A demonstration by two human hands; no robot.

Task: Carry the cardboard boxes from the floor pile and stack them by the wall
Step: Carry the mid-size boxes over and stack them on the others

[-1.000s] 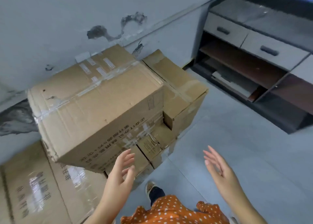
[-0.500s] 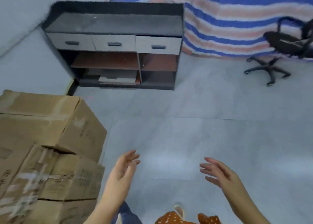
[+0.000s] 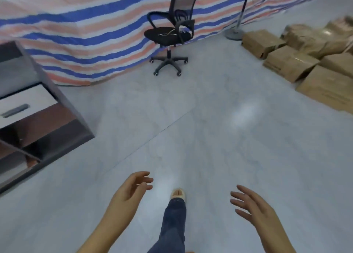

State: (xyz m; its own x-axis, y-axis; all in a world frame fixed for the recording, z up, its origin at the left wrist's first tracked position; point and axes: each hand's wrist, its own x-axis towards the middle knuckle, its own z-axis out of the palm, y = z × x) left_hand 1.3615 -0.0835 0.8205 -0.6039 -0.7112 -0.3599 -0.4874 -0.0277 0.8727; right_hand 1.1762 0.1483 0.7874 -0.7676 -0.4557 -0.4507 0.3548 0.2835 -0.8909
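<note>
1. Carrying nothing, the left hand [image 3: 131, 190] and the right hand [image 3: 252, 207] hang out in front of the body at about waist level, fingers spread and loosely bent, palms turned toward each other, touching no object.

2. Between the hands, one leg in dark trousers with a pale shoe [image 3: 178, 194] is set forward on the grey floor [image 3: 210, 138], which reads as a stride in progress.

3. Judged from this, the step in hand is the empty-handed walk back for another load: the cardboard boxes [image 3: 309, 61] of the floor pile lie at the far right, well apart from both hands, several of them side by side and some resting on others.

4. The next move calls for crossing the open floor toward that pile, bending down, and placing a hand on each side of one box, likely a near one at the pile's edge, before lifting.

5. Farther out, an office chair [image 3: 170, 32] stands before a striped tarpaulin [image 3: 76, 23], a lamp-stand base [image 3: 234, 35] sits just beside the boxes, and a dark cabinet [image 3: 28, 119] fills the left edge.

6. Against the view half a second ago, the wall-side stack has left the frame, the cabinet has slid from the upper middle to the left edge, the chair has come to the centre, and the pile has appeared; both hands remain empty.
</note>
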